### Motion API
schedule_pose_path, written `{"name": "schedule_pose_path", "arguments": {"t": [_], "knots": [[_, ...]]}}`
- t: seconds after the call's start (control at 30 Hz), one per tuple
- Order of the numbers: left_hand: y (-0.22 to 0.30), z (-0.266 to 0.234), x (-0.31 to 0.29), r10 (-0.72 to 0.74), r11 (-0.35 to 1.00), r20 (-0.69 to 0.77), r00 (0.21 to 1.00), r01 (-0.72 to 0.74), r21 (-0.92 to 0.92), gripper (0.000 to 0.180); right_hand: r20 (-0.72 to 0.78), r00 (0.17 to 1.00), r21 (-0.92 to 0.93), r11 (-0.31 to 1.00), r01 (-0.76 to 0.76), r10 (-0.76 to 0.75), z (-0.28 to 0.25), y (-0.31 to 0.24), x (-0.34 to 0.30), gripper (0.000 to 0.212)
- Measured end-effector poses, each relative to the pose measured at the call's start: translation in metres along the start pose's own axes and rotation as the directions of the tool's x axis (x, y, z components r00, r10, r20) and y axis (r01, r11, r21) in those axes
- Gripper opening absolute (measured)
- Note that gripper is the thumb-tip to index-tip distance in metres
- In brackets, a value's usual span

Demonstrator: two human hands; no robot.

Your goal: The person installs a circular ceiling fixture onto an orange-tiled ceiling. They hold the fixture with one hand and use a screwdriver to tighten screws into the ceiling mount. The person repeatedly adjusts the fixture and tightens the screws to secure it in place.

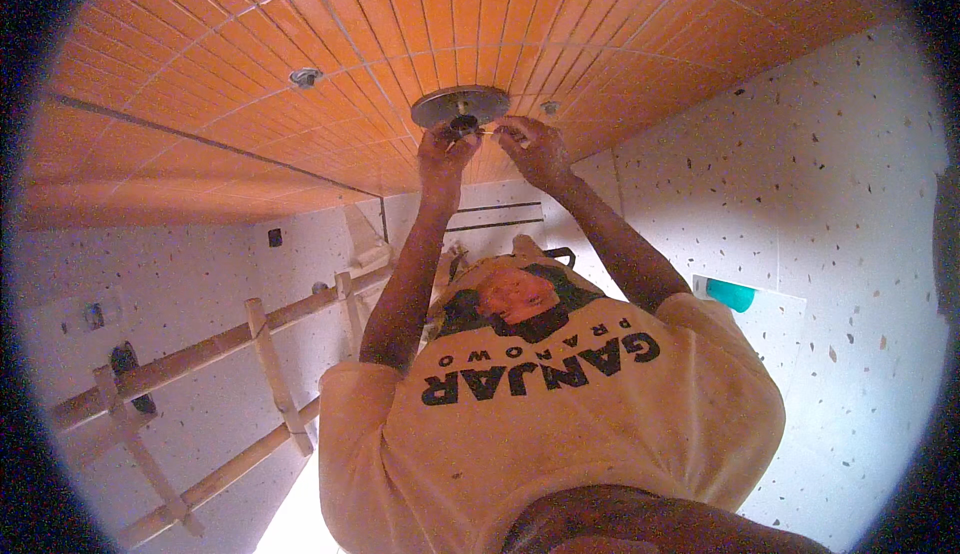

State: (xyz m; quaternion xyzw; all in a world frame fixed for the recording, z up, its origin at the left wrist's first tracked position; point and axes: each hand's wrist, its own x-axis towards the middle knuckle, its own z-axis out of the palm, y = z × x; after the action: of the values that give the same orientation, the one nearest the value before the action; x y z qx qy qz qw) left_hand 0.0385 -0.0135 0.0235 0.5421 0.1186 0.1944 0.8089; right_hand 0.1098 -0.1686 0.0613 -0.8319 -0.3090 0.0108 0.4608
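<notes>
**A:** What can fail here?

**B:** The co-worker's fingers [455,142] are curled around the dark socket [462,124]. If that grip slips, the socket or the round metal plate [460,106] may drop. The overhead reach beside the wooden ladder [265,339] strains balance.

**A:** Where is the socket?

**B:** It sits between the left-side hand [443,159] and the right-side hand [537,152], under the plate on the orange ceiling [250,84]. Whether it is pinched cannot be determined. The wearer's own hands are not visible.

Both hands [490,149] crowded the round metal fixture [460,106]; the surrounding orange slatted ceiling [250,74] lay open except one small fitting [305,77].
</notes>
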Motion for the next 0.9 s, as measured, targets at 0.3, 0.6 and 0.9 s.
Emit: {"name": "schedule_pose_path", "arguments": {"t": [0.3, 0.6, 0.9], "knots": [[0.013, 0.005, 0.006, -0.071, 0.997, -0.009, 0.997, 0.07, -0.039, 0.044, 0.003, 1.0, 0.0, 1.0, -0.017, 0.017, -0.006, -0.008, 0.008, 0.029], [0.014, 0.008, 0.011, -0.109, 0.974, -0.029, 0.994, 0.101, -0.201, 0.039, 0.029, 0.997, -0.054, 0.996, -0.07, 0.072, -0.007, -0.008, 0.017, 0.026], [0.024, 0.013, 0.016, -0.189, 0.966, -0.073, 0.979, 0.172, -0.193, 0.032, 0.026, 0.999, -0.037, 0.999, -0.018, 0.019, -0.004, 0.001, 0.025, 0.027]]}}
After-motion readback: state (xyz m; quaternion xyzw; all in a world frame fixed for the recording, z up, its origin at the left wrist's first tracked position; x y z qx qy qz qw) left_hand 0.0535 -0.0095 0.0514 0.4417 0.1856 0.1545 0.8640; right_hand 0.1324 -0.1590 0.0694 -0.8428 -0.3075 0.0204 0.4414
